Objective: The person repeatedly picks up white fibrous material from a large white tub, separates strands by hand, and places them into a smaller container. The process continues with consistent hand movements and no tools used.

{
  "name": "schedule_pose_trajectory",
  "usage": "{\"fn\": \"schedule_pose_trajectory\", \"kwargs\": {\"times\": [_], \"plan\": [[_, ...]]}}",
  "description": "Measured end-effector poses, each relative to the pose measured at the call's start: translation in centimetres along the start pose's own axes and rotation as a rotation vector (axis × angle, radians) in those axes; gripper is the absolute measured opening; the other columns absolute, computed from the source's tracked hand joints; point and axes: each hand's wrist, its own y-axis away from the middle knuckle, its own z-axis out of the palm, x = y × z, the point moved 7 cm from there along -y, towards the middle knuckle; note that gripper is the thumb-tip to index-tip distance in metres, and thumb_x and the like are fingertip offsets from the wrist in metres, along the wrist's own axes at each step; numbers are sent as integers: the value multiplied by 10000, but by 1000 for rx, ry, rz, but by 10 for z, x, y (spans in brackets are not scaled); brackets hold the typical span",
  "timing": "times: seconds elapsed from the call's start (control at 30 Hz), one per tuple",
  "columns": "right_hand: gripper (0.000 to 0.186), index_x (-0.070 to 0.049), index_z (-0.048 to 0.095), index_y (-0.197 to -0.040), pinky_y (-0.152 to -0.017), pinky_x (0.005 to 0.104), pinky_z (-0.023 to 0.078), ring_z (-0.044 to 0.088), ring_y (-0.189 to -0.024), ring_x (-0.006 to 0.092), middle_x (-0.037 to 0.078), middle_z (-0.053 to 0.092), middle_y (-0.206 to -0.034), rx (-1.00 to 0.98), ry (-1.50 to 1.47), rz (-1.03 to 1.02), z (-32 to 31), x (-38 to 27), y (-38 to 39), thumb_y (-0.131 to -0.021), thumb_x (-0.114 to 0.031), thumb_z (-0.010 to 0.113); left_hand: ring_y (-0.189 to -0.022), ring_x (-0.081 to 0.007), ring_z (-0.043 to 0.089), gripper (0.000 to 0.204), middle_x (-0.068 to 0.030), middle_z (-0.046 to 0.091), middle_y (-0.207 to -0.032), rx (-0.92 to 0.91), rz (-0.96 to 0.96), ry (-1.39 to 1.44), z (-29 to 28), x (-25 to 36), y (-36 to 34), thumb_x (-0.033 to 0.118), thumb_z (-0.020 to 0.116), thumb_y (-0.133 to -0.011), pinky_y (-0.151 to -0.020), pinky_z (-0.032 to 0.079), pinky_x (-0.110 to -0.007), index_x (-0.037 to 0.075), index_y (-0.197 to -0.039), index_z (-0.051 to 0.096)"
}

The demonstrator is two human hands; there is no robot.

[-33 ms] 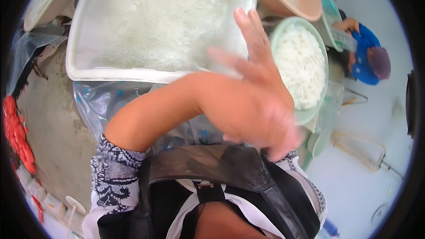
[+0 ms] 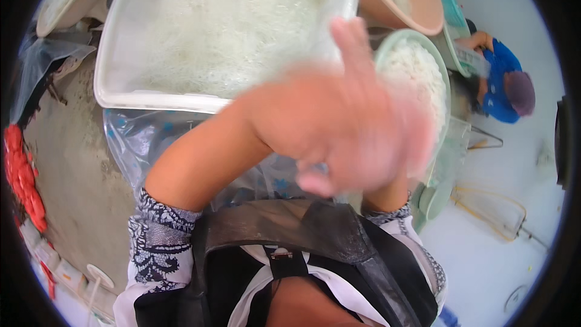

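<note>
My left hand (image 2: 351,139) is smeared by motion across my right hand, its fingers too blurred to read; I see nothing held in it. Behind it, my right hand (image 2: 354,48) reaches upward with blurred fingers stretched out, with no object visible in them. Both are near the front right corner of a large white rectangular tub (image 2: 151,100) holding pale, thin strands in liquid. Just to the right, partly hidden by my hands, is a pale green round basin (image 2: 442,66) heaped with white soft pieces. A clear plastic sheet (image 2: 139,139) lies below the tub.
A peach basin (image 2: 426,3) is at the back right, a beige one (image 2: 51,21) at the back left. Another person in blue (image 2: 499,103) works at a green container (image 2: 454,36). Red bundles (image 2: 21,175) lie far left; a yellow-framed tool (image 2: 484,194) is at the right.
My hands have shifted and become more blurred and overlapped. My left hand is higher and further right, covering more of the green basin. The surroundings appear slightly shifted in view.
</note>
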Motion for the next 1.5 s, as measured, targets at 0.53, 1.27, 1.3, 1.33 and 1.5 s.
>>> {"fn": "schedule_pose_trajectory", "kwargs": {"times": [0.53, 1.27, 1.3, 1.33, 1.5], "plan": [[205, 54, 660, -916, -899, 340, 437, 617, -949, 180, 116, 665, -990, 428, -104, 311, 5, 13, -13, -863, -135, 599, -863, -360, 541, 201, -204, 560, -961, 740, -341, -656, -26, 6, 29, 185, 514, -888, -723, 438, -388, -8, -941, 525], [287, -49, 576, -1000, -868, 335, 388, 548, -896, 173, 38, 605, -790, -961, -472, 554, 214, 107, -4, -906, -283, 437, -502, -77, 386, 240, 44, 405, -594, 390, -761, -902, -210, 166, 51, 282, 457, -911, -419, 309, -212, 102, -769, 528], [292, -44, 580, -988, -847, 331, 406, 562, -872, 175, 42, 607, -794, -957, -459, 581, 208, 120, -1, -905, -285, 437, -501, -78, 384, 241, 44, 402, -592, 449, -752, -872, -219, 169, 55, 281, 451, -913, -417, 309, -212, 106, -763, 519], [297, -40, 585, -975, -827, 326, 424, 575, -847, 177, 47, 608, -798, -962, -445, 601, 201, 130, -3, -904, -288, 438, -500, -80, 383, 242, 45, 398, -590, 516, -745, -848, -229, 172, 62, 280, 444, -914, -415, 309, -211, 109, -756, 510], [295, -28, 608, -941, -618, 258, 474, 547, -594, 111, 40, 561, -651, -684, -325, 633, 70, 122, -85, -908, -275, 451, -495, -86, 377, 251, 47, 380, -582, 888, -657, -647, -261, 184, 107, 274, 413, -920, -407, 309, -209, 127, -724, 467]]}}
